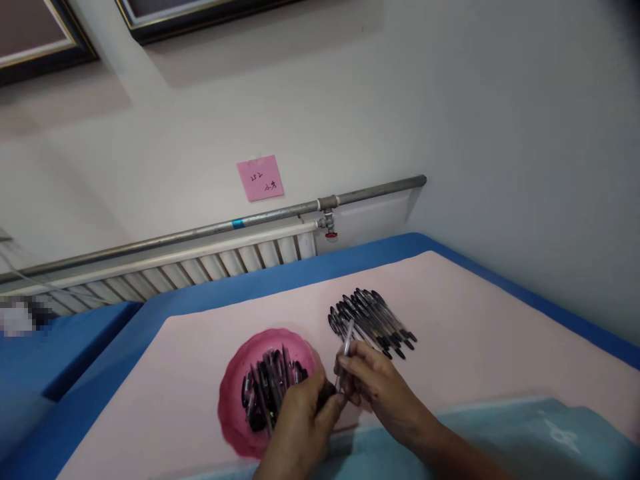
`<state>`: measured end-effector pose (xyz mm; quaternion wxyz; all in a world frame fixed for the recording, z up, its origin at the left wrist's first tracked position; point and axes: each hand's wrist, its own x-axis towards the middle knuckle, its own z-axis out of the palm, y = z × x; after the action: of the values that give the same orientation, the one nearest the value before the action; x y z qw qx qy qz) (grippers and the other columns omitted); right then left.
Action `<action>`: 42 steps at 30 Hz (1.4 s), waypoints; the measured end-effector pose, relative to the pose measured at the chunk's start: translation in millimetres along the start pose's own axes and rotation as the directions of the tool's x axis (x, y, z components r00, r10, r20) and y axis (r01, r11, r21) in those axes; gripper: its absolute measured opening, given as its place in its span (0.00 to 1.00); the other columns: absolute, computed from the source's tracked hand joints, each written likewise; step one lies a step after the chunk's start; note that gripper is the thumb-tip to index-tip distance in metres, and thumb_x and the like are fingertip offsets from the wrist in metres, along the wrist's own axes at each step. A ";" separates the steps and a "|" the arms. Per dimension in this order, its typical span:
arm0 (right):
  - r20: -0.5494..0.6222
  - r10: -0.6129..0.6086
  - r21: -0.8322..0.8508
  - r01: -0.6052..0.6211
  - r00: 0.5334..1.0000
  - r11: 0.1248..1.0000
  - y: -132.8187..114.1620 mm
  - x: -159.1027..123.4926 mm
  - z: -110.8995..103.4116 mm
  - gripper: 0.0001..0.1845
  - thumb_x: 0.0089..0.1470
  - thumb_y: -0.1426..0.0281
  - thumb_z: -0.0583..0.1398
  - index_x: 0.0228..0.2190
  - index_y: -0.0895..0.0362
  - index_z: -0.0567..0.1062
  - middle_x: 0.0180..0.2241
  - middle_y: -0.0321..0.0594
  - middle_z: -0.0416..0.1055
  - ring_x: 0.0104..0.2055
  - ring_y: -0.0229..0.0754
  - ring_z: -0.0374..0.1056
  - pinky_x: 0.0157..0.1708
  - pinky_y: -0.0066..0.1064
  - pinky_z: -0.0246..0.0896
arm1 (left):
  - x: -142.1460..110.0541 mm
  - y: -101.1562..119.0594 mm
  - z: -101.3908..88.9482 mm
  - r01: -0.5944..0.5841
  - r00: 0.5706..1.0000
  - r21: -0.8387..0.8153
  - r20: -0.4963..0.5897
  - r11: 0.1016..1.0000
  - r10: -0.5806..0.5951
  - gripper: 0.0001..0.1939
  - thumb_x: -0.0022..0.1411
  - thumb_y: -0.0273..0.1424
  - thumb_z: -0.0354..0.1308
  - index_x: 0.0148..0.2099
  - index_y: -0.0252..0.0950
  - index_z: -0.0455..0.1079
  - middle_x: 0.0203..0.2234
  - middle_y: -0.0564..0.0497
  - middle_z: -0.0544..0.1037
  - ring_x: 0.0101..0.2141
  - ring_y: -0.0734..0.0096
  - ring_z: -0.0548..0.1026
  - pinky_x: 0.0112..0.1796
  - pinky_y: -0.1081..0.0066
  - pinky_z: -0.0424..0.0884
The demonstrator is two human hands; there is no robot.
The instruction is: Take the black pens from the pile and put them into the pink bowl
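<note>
A clear pen stands tilted between my two hands over the table. My right hand is closed around its barrel. Close beside it, my left hand pinches at the pen's lower end, where something dark shows; my fingers partly hide that end. Left of my hands sits a pink scalloped plate, with several black pens and pen parts lying in it, partly behind my left hand. Beyond my right hand, several capped black pens lie side by side in a slanted pile.
A pale pink sheet covers the blue-edged table. Light blue cloth lies along the near side. Behind stand a white radiator and a metal pipe with a red valve. A pink note hangs on the wall.
</note>
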<state>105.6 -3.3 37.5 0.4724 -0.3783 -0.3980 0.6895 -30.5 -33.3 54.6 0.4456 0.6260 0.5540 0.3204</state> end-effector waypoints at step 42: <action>0.129 -0.293 -0.845 0.260 0.947 0.467 5.8 28.6 9.7 0.09 0.54 0.67 0.52 0.28 0.56 0.70 0.27 0.38 0.71 0.30 0.40 0.66 0.30 0.29 0.56 | 12.0 -39.3 -61.4 0.335 0.913 0.457 -0.375 0.824 -0.162 0.13 0.56 0.37 0.51 0.24 0.37 0.69 0.23 0.45 0.77 0.26 0.64 0.71 0.27 0.71 0.55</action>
<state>87.2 20.7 32.0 0.3373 -0.5031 -0.7317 0.3126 -99.3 -9.5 42.0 0.2056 0.5825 0.7613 0.1969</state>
